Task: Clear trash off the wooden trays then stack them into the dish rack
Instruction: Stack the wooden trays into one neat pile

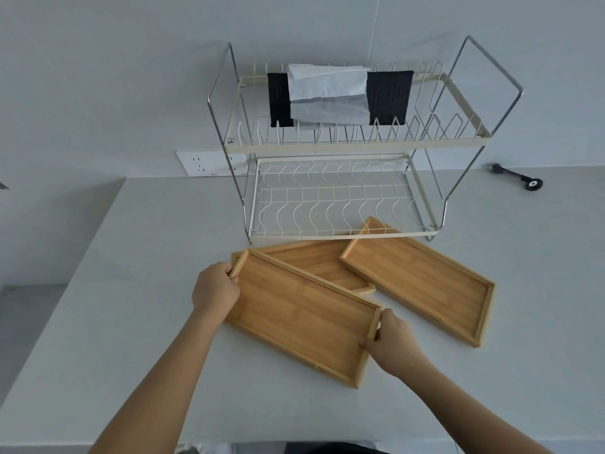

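1. At far left: white desk (pixel 137 322) surface, edge running diagonally; white wall socket plate (pixel 203 163) on the wall behind, just left of the rack's legs.
2. Left of centre: left hand (pixel 214 286) at the far short end of the nearest tray (pixel 294 316). Fingers (pixel 231 272) closed over the raised rim at the corner, gripping it.
3. Centre, near: nearest tray angled diagonally, long axis running from upper left to lower right. Inside bare, no trash visible. Far long edge overlapping the middle tray (pixel 322 262), resting on top of it.
4. Centre, behind: middle tray flat on the desk, mostly covered by the nearest tray; visible strip bare. Far edge close to the front rail of the rack.
5. Centre, rear: two-tier wire dish rack (pixel 340 191) standing against the wall. Lower tier holding nothing. Upper tier carrying a black cloth (pixel 389 96) laid across the wires, with white paper (pixel 327 81) folded over its middle.
6. Right of centre, near: right hand (pixel 391 344) at the near short end of the nearest tray. Fingers (pixel 368 343) and thumb closed on the rim, gripping it from outside.
7. Right: third tray (pixel 422 280) flat on the desk, angled the same way, bare inside. Far corner tucked under the lower front rail of the rack; left corner touching or overlapping the middle tray, exact contact not determinable.
8. Far right: small black tool (pixel 517 176) with a round end, lying on the desk near the wall, well apart from the trays.
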